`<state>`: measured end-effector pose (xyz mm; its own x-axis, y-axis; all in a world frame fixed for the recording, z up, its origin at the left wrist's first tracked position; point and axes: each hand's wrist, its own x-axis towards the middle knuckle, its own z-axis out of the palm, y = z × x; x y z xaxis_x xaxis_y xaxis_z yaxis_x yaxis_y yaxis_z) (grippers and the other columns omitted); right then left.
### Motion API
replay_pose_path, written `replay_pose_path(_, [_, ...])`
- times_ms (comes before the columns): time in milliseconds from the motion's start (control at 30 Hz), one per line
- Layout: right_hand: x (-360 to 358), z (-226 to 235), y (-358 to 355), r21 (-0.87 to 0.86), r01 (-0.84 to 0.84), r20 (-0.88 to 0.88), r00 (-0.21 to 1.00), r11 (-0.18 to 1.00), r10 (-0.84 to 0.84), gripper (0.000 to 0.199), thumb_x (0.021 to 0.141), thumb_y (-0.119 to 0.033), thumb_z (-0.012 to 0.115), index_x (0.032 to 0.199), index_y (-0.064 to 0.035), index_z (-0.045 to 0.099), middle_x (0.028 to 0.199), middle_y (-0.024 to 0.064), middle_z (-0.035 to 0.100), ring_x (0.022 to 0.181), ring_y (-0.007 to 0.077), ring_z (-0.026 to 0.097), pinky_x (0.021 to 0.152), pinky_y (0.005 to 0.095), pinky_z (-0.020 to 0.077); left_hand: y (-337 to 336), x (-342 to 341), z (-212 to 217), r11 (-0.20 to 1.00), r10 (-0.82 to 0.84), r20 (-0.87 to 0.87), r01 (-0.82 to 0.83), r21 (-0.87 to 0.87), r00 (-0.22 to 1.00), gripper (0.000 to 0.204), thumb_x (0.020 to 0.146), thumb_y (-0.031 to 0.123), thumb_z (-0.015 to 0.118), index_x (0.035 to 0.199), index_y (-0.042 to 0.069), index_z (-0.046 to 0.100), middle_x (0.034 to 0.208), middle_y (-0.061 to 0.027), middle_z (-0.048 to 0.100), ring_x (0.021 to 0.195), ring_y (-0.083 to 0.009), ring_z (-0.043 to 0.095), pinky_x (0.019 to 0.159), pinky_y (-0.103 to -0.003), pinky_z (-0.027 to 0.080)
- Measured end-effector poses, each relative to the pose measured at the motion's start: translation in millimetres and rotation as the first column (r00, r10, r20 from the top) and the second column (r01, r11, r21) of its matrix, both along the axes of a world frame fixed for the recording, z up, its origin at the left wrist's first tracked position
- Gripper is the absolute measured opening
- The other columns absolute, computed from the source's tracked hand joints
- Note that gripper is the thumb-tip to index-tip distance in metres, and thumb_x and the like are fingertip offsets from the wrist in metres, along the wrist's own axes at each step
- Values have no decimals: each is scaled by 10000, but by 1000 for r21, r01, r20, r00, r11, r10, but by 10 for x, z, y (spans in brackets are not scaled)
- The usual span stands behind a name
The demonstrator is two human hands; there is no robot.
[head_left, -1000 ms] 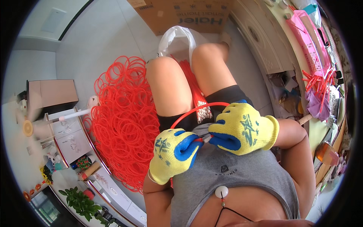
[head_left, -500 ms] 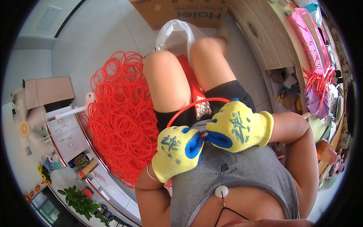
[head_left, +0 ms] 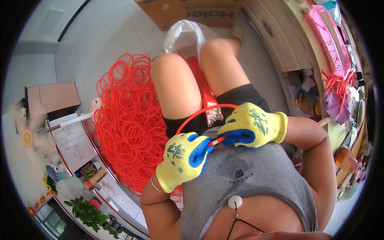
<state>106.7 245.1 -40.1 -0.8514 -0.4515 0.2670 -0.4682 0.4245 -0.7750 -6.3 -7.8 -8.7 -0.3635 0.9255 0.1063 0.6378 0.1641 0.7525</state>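
Observation:
Both hands wear yellow gloves with blue palms and hold one thin red tube (head_left: 204,110), bent into a loop above the lap. My left hand (head_left: 181,162) pinches one side near the join, its fingers closed. My right hand (head_left: 254,126) is closed around the other side. Between the two hands a short stretch of tube shows with a small white piece (head_left: 217,141) on it; its inner fit cannot be made out. A bundle of straight red tubes with white ends (head_left: 215,114) lies between the thighs, just beyond the hands.
On the floor to the left is a large heap of red rings (head_left: 126,120). A white plastic bag (head_left: 184,30) stands beyond the knees, before a cardboard box (head_left: 192,16). At the right, a cluttered shelf holds a pink basket (head_left: 326,40); a leafy plant (head_left: 86,212) is at lower left.
The hands have moved slightly apart, baring a red stretch with a white piece between them. My right hand has turned, its blue fingers now wrapped along the tube.

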Motion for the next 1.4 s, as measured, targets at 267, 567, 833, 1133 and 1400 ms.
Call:
replay_pose_path(267, [89, -179, -97, 76, -15, -182, 983, 997, 29, 395, 889, -193, 700, 1244, -21, 690, 1081, 126, 741, 875, 285, 730, 737, 382, 584, 51, 40, 103, 987, -78, -51, 70, -144, 996, 252, 743, 40, 751, 991, 16, 714, 819, -150, 662, 699, -360, 647, 616, -454, 505])
replay_pose_path(567, [-394, 106, 144, -208, 60, 6, 998, 976, -60, 561, 915, -346, 722, 1377, -50, 605, 1272, 187, 642, 1150, 379, 616, 966, 471, 491, -287, -100, 374, 957, 275, -59, -279, -79, 960, 249, 819, 45, 739, 1067, 30, 722, 863, -155, 692, 693, -303, 663, 636, -386, 522])
replay_pose_path(833, [-626, -719, 254, 711, 157, -113, 988, 686, -109, 396, 854, -245, 656, 1238, -149, 669, 1239, 87, 639, 1221, 310, 558, 1074, 454, 391, -1416, -453, 256, 536, 767, 530, -816, -216, 363, 257, 993, 222, 610, 917, -22, 646, 683, -57, 583, 530, -119, 461, 513, -292, 393])
replay_pose_path(1133, [-852, -1082, 28, 783, 94, -106, 994, 615, -17, 279, 838, -242, 610, 1087, -161, 706, 1120, 73, 653, 1133, 297, 562, 1064, 460, 385, -1951, -507, -159, 470, 464, 883, -865, -176, 73, 275, 1000, 256, 592, 971, -5, 673, 718, -71, 580, 590, -164, 516, 568, -364, 487])
replay_pose_path(1400, [-803, -812, 251, 499, 362, -392, 904, 788, -167, 323, 802, -238, 673, 1101, -116, 690, 1002, 91, 675, 988, 299, 635, 906, 411, 483, -2143, -545, -688, 279, 865, -381, -943, -179, 328, 340, 1020, 200, 634, 1233, -62, 669, 1141, -122, 725, 1071, -230, 696, 958, -356, 543])
